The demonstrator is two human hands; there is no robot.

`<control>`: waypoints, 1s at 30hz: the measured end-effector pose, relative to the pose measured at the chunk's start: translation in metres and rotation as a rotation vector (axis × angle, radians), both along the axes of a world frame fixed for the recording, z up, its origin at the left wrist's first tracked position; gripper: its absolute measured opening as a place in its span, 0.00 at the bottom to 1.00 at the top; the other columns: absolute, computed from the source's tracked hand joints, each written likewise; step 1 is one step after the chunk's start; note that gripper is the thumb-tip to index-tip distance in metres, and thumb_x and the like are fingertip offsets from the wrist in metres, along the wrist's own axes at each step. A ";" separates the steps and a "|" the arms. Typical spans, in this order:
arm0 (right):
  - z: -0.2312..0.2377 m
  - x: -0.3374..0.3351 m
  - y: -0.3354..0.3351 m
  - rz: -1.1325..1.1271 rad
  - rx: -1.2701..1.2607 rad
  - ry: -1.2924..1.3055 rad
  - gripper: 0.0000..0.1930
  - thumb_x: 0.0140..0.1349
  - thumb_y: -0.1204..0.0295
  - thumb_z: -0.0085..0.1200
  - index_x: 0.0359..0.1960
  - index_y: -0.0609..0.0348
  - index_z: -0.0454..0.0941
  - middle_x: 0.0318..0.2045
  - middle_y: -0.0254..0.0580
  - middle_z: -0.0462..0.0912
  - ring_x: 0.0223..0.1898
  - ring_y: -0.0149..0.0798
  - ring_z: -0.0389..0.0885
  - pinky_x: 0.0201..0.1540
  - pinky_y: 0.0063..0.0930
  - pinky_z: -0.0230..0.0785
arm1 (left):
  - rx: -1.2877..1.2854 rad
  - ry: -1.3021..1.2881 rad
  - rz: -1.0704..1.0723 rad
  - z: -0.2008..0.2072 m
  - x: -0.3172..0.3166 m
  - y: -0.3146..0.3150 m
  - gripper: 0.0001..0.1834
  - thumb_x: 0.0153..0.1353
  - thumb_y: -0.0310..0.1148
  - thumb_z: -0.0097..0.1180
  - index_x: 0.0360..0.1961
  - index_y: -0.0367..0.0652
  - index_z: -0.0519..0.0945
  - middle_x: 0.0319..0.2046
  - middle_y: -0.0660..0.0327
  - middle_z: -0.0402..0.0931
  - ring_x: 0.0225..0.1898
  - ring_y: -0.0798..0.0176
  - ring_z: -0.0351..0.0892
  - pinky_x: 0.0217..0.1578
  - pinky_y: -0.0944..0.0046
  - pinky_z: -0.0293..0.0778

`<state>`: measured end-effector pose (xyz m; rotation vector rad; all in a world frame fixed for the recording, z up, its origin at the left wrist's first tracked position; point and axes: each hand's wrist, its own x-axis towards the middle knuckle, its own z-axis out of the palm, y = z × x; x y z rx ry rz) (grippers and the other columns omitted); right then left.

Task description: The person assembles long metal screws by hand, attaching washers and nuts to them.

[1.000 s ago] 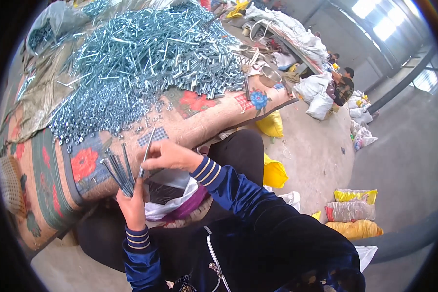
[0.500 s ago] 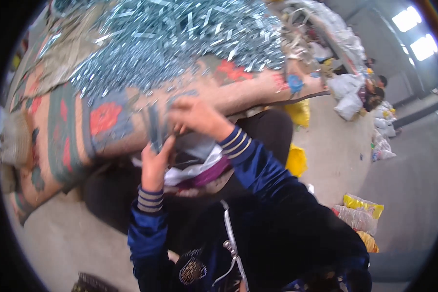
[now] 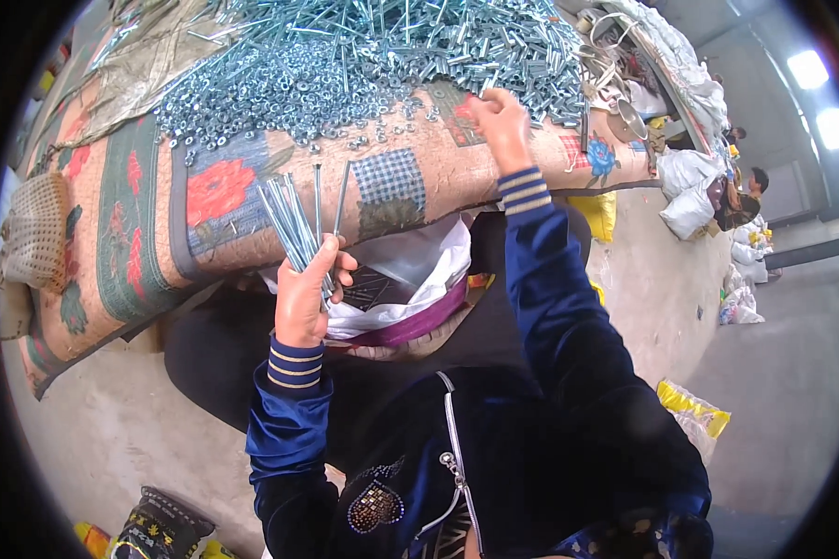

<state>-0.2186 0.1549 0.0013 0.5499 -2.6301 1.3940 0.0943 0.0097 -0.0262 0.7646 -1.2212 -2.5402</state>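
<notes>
Several long, thin metal bolts point(image 3: 294, 224) stand fanned out in my left hand point(image 3: 306, 293), whose fingers are closed round their lower ends. That hand is above an open white sack with a purple band point(image 3: 410, 326); more thin rods show inside it. My right hand point(image 3: 503, 126) is at the near edge of the heap, its fingers curled by the short metal tubes point(image 3: 522, 56). Whatever its fingertips pinch, if anything, is hidden. A spread of small metal nuts point(image 3: 252, 98) lies to the left of that hand, with long bolts point(image 3: 391, 14) heaped behind.
A patterned quilted cover point(image 3: 224, 200) lies under the metal parts. On the left stands a woven basket-like thing point(image 3: 37, 228). White bags point(image 3: 690, 191) and another person point(image 3: 746, 196) are at the far right. A black bag point(image 3: 168, 522) rests on the floor at the lower left.
My right hand has moved away from the left hand, forward and right to the heap's edge. My left hand keeps the bolts, which now fan out more plainly.
</notes>
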 end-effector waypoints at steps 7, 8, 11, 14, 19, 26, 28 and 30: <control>-0.004 -0.050 -0.020 -0.152 0.711 0.459 0.16 0.52 0.61 0.58 0.39 0.58 0.77 0.37 0.55 0.78 0.39 0.53 0.80 0.42 0.42 0.73 | -0.034 -0.091 -0.017 -0.002 -0.005 -0.002 0.13 0.61 0.38 0.56 0.40 0.41 0.76 0.27 0.60 0.80 0.23 0.72 0.77 0.18 0.75 0.63; -0.007 -0.053 -0.019 -0.150 0.710 0.459 0.16 0.52 0.61 0.58 0.39 0.58 0.77 0.37 0.55 0.78 0.39 0.53 0.80 0.42 0.42 0.73 | -0.035 -0.092 -0.016 -0.002 -0.005 -0.002 0.13 0.61 0.38 0.56 0.40 0.41 0.76 0.27 0.60 0.80 0.23 0.72 0.77 0.18 0.75 0.63; -0.014 -0.057 -0.013 -0.125 0.770 0.530 0.12 0.53 0.64 0.56 0.35 0.58 0.77 0.34 0.53 0.78 0.38 0.52 0.80 0.41 0.41 0.73 | -0.031 -0.083 -0.012 -0.002 -0.007 -0.001 0.12 0.61 0.38 0.56 0.40 0.41 0.76 0.27 0.60 0.80 0.23 0.72 0.77 0.18 0.75 0.63; -0.008 -0.058 -0.003 -0.029 0.677 0.445 0.11 0.52 0.65 0.56 0.33 0.58 0.79 0.33 0.51 0.78 0.37 0.50 0.81 0.40 0.40 0.73 | 0.000 -0.079 -0.021 -0.004 -0.007 -0.001 0.12 0.60 0.37 0.57 0.40 0.40 0.76 0.27 0.60 0.80 0.23 0.72 0.77 0.17 0.75 0.63; 0.007 -0.021 0.000 0.385 -0.215 -0.450 0.15 0.58 0.76 0.57 0.47 0.67 0.73 0.39 0.43 0.82 0.34 0.31 0.81 0.37 0.21 0.74 | 0.034 -0.062 -0.051 -0.004 -0.004 -0.002 0.11 0.60 0.35 0.58 0.39 0.40 0.76 0.26 0.59 0.80 0.23 0.72 0.77 0.16 0.76 0.62; 0.013 0.078 -0.017 0.637 -0.490 -0.746 0.16 0.62 0.74 0.53 0.50 0.65 0.69 0.37 0.43 0.81 0.35 0.33 0.82 0.37 0.23 0.76 | -0.040 -0.050 -0.141 0.002 -0.003 -0.001 0.12 0.60 0.38 0.57 0.37 0.40 0.77 0.26 0.60 0.80 0.23 0.71 0.77 0.17 0.74 0.62; 0.012 0.091 -0.022 0.617 -0.521 -0.746 0.15 0.62 0.73 0.54 0.48 0.66 0.69 0.37 0.43 0.81 0.34 0.35 0.83 0.36 0.23 0.76 | -0.055 -0.045 -0.170 0.003 0.000 -0.001 0.12 0.60 0.38 0.57 0.37 0.40 0.77 0.26 0.60 0.79 0.23 0.71 0.77 0.17 0.74 0.62; 0.013 0.099 -0.025 0.628 -0.547 -0.734 0.15 0.62 0.73 0.54 0.47 0.66 0.69 0.36 0.44 0.81 0.35 0.36 0.83 0.36 0.23 0.76 | -0.057 -0.042 -0.172 0.004 0.001 -0.001 0.12 0.59 0.38 0.58 0.37 0.40 0.77 0.26 0.60 0.79 0.23 0.71 0.77 0.17 0.74 0.62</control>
